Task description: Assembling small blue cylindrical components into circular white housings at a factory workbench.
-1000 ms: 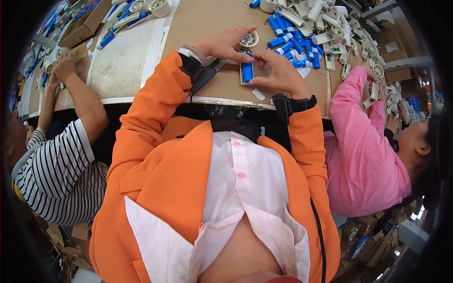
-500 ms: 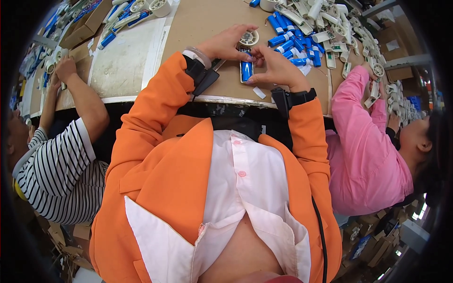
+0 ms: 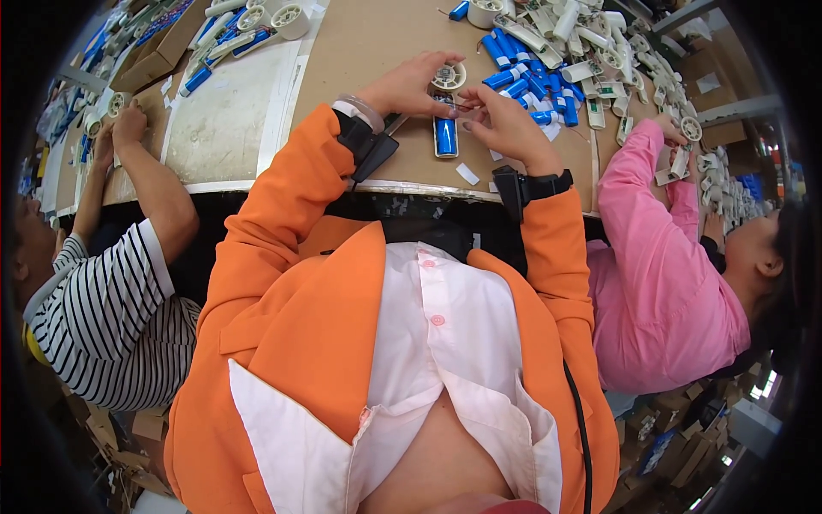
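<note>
On the table before me lies a cream plastic housing with a round slotted head (image 3: 449, 74) and an open handle. A blue cylindrical battery (image 3: 445, 137) sits lengthwise in the handle. My left hand (image 3: 411, 86) grips the housing from its left side, thumb across the part just above the battery. Close by on the right, my right hand (image 3: 507, 127) has its thumb and fingertips drawn together around thin reddish wires (image 3: 467, 106) at the battery's upper end. The wires' far ends are hidden by my fingers.
Blue batteries (image 3: 538, 84) lie heaped behind my right hand, beside a pile of cream housings (image 3: 591, 38). A white paper scrap (image 3: 467, 174) rests near the table edge. People work on both sides, one in a striped shirt (image 3: 111, 300), one in a pink sleeve (image 3: 634, 180).
My right thumb has come off the battery and the right hand has drawn slightly right, leaving the battery more exposed. My left hand keeps its hold on the housing.
</note>
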Demonstrator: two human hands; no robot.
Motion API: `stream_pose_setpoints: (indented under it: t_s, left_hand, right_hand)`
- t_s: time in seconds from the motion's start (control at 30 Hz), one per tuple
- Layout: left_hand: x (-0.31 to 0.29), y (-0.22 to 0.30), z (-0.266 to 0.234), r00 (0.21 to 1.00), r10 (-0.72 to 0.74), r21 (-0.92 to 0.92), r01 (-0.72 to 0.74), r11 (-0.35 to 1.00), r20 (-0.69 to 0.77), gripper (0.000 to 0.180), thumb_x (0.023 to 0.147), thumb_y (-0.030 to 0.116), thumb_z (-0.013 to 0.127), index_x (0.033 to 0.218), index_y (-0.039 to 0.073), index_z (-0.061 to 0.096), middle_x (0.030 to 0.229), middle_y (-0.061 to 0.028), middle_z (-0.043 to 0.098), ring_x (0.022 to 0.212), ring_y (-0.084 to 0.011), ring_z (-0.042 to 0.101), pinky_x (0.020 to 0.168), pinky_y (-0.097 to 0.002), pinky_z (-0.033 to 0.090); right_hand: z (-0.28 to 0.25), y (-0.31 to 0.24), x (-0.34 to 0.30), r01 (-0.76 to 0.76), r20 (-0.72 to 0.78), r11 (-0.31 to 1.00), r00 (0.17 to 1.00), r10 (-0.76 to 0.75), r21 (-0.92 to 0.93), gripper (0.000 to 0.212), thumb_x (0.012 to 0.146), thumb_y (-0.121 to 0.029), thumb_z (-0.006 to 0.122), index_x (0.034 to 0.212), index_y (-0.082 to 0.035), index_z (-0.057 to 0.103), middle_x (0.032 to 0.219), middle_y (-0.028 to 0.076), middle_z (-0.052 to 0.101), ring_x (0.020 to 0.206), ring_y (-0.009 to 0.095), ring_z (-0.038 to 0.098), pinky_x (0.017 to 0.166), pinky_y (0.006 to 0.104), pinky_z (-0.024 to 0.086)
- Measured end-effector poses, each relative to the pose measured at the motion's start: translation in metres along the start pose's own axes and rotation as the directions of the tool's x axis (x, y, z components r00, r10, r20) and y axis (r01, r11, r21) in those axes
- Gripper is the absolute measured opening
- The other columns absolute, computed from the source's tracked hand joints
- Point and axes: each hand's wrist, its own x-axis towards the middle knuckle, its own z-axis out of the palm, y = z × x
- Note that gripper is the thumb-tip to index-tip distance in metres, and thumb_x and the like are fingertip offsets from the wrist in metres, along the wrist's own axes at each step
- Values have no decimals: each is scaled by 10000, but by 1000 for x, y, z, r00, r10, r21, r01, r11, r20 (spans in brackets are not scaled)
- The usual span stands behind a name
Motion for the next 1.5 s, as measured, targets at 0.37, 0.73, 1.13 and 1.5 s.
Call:
stream_pose_setpoints:
  t_s: [0.37, 0.73, 1.13, 1.5]
  left_hand:
    - [0, -2, 1, 1000, -2, 3, 2, 1000, -17, 846, 653, 273, 814, 1362, 90, 389, 1302, -164, 466, 1227, -317, 440, 1037, -373, 360]
    - [1, -7, 4, 999, 18, 2, -18, 1000, -42, 853, 623, 321, 814, 1348, 112, 416, 1298, -167, 481, 1222, -348, 439, 1037, -404, 353]
    - [0, -6, 3, 999, 30, 9, -30, 1000, -43, 860, 616, 318, 818, 1346, 105, 416, 1283, -170, 492, 1211, -348, 450, 1028, -407, 363]
    - [0, -6, 2, 999, 33, 15, -33, 999, -31, 869, 618, 322, 820, 1351, 102, 407, 1287, -173, 487, 1210, -358, 445, 1027, -410, 363]
  right_hand:
    - [-7, -1, -2, 53, -83, 974, 994, -73, -221, 341, 760, -19, 617, 1098, -63, 592, 858, 63, 608, 704, 173, 592, 635, 296, 483]
    - [15, 6, 6, -10, -140, 943, 989, -39, -334, 133, 812, -124, 633, 933, -75, 657, 827, 74, 637, 735, 236, 628, 628, 335, 491]
    - [5, 22, 12, -245, 65, 901, 969, 238, 359, 168, 878, -146, 621, 933, 9, 650, 754, 8, 633, 677, 66, 554, 597, 229, 445]
    - [12, 0, 10, -65, -259, 998, 964, 57, -22, 119, 840, -114, 650, 918, -25, 667, 732, 57, 655, 643, 132, 592, 617, 275, 476]
